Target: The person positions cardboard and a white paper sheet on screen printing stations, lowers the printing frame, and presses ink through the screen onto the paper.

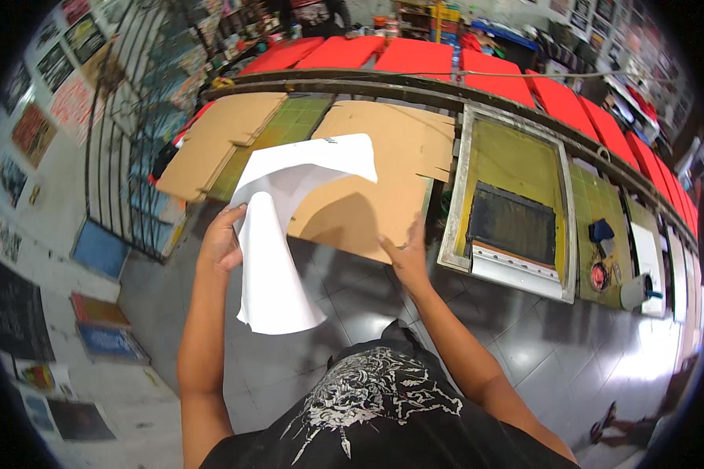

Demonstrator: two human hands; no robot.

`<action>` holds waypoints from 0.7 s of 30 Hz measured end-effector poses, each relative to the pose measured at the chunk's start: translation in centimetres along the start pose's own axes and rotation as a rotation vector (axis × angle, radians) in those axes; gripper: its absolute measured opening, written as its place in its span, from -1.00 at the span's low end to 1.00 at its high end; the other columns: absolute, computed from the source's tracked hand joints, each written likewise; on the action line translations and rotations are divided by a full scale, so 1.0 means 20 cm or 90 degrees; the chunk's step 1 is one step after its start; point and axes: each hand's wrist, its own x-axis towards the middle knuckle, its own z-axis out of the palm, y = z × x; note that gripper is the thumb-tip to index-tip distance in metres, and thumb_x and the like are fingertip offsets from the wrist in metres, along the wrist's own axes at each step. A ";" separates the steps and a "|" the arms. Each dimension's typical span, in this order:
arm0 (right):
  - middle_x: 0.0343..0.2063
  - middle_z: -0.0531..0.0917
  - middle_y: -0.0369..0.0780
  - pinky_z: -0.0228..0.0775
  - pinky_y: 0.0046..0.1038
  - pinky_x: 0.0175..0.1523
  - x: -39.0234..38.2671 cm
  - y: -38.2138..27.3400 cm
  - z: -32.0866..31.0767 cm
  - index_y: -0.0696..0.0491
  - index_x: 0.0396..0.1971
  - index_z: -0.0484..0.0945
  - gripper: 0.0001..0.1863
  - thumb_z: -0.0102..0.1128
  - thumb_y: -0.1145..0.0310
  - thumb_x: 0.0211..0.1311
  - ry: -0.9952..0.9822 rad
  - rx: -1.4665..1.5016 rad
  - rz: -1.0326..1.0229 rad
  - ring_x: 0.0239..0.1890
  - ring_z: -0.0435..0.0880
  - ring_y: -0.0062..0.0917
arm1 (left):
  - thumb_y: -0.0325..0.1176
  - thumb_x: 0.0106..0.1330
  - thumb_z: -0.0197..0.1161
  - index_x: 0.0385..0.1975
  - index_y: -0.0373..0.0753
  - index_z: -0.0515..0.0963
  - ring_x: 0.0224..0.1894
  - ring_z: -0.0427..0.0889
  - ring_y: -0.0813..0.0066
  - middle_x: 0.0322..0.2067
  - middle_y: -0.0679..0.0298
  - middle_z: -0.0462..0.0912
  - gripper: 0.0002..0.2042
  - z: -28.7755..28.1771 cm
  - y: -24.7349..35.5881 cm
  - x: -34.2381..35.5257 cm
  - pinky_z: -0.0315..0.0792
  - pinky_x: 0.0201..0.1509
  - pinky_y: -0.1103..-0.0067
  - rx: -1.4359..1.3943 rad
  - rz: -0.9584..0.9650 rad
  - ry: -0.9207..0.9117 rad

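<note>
My left hand [225,241] grips the left edge of a large white sheet of paper [278,273], its fingers closed partly behind it. The sheet curls over at the top and hangs in a loose fold, casting a shadow on the brown cardboard [391,148] beyond. Some dark print shows at its upper edge. My right hand [411,262] has its thumb and fingers apart at the near right corner of that cardboard. Whether it touches the board I cannot tell.
To the right lies a screen-printing frame [569,227] with a dark inked area and a squeegee [516,270]. A white mug [636,291] stands farther right. Red panels [414,57] line the bench's far side. Another cardboard piece [227,133] lies left. Grey tiles [352,297] cover the floor.
</note>
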 end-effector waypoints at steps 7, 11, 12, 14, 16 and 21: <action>0.25 0.17 0.10 0.09 -0.17 0.30 0.15 0.18 0.30 0.15 0.36 -0.04 0.01 0.21 -0.20 0.14 -0.283 0.270 0.533 0.26 0.23 -0.18 | -0.39 0.34 0.08 0.02 -0.45 0.40 -0.16 0.68 0.24 -0.16 0.03 0.63 -0.68 -0.08 0.12 0.50 0.61 -0.06 0.27 -0.076 -0.097 -0.055; 0.28 0.17 0.04 0.11 -0.14 0.29 0.21 0.33 0.55 0.12 0.36 -0.03 -0.01 0.15 -0.23 0.16 -0.393 0.455 0.635 0.28 0.23 -0.21 | -0.33 0.37 0.06 0.04 -0.45 0.39 -0.14 0.67 0.21 -0.14 0.01 0.62 -0.65 -0.16 0.19 0.69 0.60 -0.03 0.28 -0.122 -0.126 -0.053; 0.29 0.18 0.02 0.12 -0.15 0.29 0.26 0.31 0.61 0.13 0.36 -0.03 -0.02 0.15 -0.22 0.17 -0.425 0.506 0.650 0.28 0.23 -0.23 | -0.32 0.37 0.05 0.05 -0.45 0.39 -0.13 0.67 0.20 -0.13 0.00 0.62 -0.64 -0.18 0.21 0.73 0.60 -0.03 0.28 -0.132 -0.118 -0.052; 0.15 0.40 -0.04 0.24 -0.24 0.24 0.33 0.26 0.64 0.20 0.24 0.20 -0.29 0.10 -0.02 0.30 -0.376 0.527 0.588 0.18 0.38 -0.36 | -0.31 0.37 0.03 0.06 -0.45 0.38 -0.11 0.66 0.19 -0.10 -0.02 0.61 -0.63 -0.24 0.24 0.82 0.59 -0.01 0.29 -0.145 -0.111 -0.054; 0.01 0.53 -0.07 0.35 -0.33 0.17 0.40 0.24 0.68 0.22 0.16 0.32 -0.45 0.07 0.12 0.36 -0.281 0.510 0.498 0.06 0.51 -0.42 | -0.32 0.37 0.03 0.08 -0.44 0.37 -0.09 0.65 0.18 -0.08 -0.03 0.59 -0.63 -0.32 0.23 0.95 0.58 0.01 0.29 -0.153 -0.113 -0.063; -0.26 0.64 -0.16 0.53 -0.53 -0.18 0.55 0.18 0.54 0.23 -0.11 0.48 -0.77 0.05 0.40 0.36 -0.113 0.432 0.415 -0.32 0.64 -0.56 | -0.33 0.37 0.03 0.08 -0.43 0.36 -0.05 0.63 0.18 -0.05 -0.01 0.58 -0.63 -0.54 0.09 1.25 0.57 0.03 0.30 -0.125 -0.153 -0.080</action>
